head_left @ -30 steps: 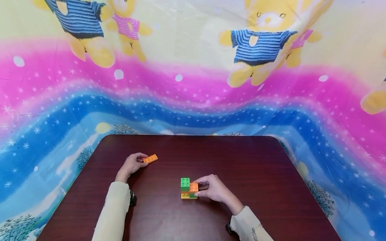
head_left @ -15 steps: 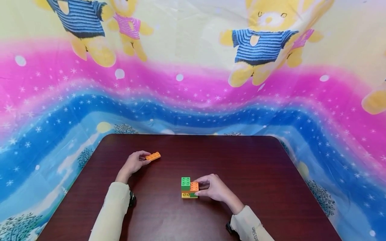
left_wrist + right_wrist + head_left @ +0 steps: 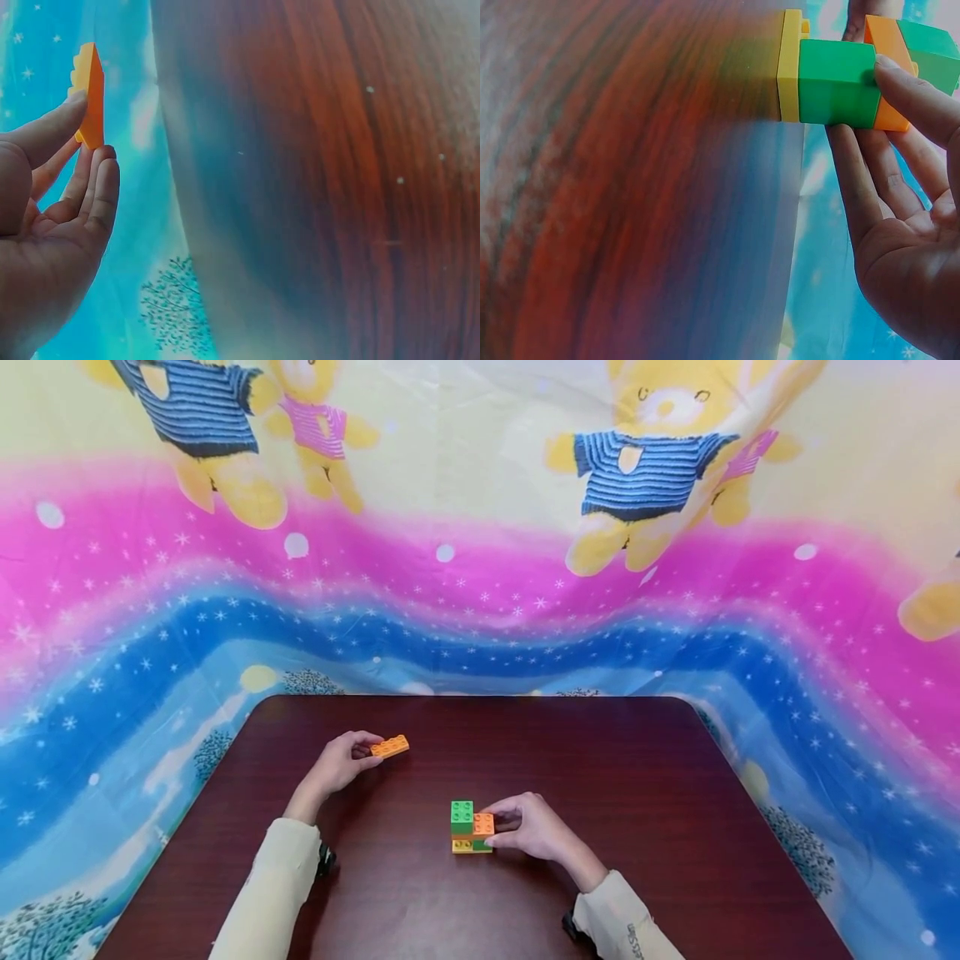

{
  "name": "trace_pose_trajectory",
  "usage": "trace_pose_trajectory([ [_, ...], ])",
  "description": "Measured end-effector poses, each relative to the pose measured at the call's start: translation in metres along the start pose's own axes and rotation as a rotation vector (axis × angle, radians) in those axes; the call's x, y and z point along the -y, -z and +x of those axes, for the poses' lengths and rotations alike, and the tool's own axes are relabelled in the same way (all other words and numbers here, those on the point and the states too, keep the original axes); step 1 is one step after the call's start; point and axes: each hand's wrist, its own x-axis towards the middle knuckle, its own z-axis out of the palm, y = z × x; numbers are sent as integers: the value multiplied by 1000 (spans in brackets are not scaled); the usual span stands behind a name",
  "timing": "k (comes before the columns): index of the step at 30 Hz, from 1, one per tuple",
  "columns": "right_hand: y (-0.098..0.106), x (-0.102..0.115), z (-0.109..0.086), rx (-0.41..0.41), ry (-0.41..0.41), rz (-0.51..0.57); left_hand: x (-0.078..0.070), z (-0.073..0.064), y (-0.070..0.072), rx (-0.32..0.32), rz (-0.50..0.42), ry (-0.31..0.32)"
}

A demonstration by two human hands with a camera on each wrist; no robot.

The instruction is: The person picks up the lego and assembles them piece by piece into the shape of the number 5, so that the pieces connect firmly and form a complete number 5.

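My left hand (image 3: 339, 763) pinches one end of a flat orange toy brick (image 3: 391, 747), studs upward, over the table's back left part. In the left wrist view the thumb lies on the studded side of the orange brick (image 3: 93, 97), fingers behind it. Nearer the front, my right hand (image 3: 534, 829) grips a stack of toy bricks by its right side. From the bottom the stack has a flat yellow brick (image 3: 788, 67), a green brick (image 3: 837, 84), a flat orange brick (image 3: 892, 75) and an upper green brick (image 3: 461, 816) on the left half.
Both hands are above a dark reddish-brown table (image 3: 585, 760) with rounded back corners. A printed cloth (image 3: 480, 568) with bears and snowflakes hangs behind and beside it. Dark straps with cameras sit at both cuffs.
My left hand has moved slightly right and away from me, carrying the orange brick with it. The right hand and the stack stay in place.
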Motion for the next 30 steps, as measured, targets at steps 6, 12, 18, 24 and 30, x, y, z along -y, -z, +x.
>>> trace_pose_trajectory([
  [6,0,0,0,-6,-2,-5,-15,-6,0,-13,4,-52],
  [12,0,0,1,-2,-13,10,-29,-11,-5,-4,-3,-80],
  [18,-1,-1,0,-6,-6,-14,-40,-19,-11,-1,-29,-129],
  [24,0,-1,0,-15,-6,-43,-51,-28,-15,18,-40,-168],
  [30,0,1,0,-8,-5,-34,-64,-37,-19,13,-40,-237],
])
